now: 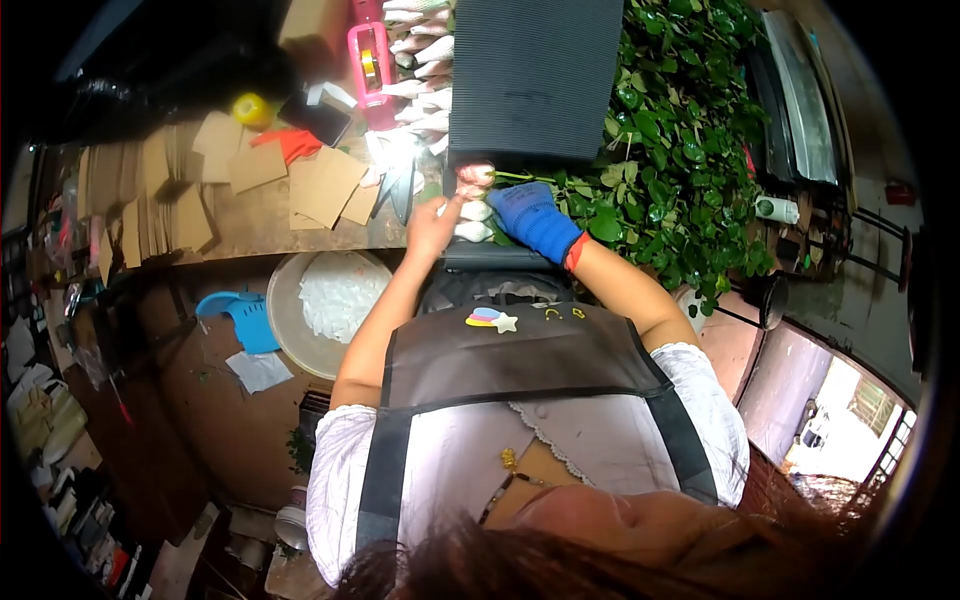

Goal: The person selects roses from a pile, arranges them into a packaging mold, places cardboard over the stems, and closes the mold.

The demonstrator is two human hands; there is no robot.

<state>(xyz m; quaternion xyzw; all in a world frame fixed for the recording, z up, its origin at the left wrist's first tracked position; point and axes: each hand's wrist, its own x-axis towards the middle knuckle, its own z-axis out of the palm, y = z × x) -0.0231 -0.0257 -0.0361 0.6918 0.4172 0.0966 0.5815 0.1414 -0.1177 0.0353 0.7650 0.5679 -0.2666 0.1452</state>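
Several pale pink roses point(476, 176) lie at the near end of a dark ribbed board point(530, 80), heads to the left. My bare left hand point(432, 230) is closed, with thumb and fingers pinched at the tips of the rose heads. From the other side, my right hand point(530, 215), in a blue glove, curls round the roses just below their heads; its fingertips are partly hidden. White-netted rose heads point(474, 230) lie between the hands, nearest me. Scissors point(400, 193) rest on the table left of my left hand.
Leafy stems point(680, 150) heap up right of the board. More netted buds point(432, 70) line its left side, beside a pink tape dispenser point(370, 65). Cardboard pieces point(325, 185), a phone point(315, 120) and yellow tape point(252, 110) lie leftward. A tub point(285, 330) of white pieces stands below.
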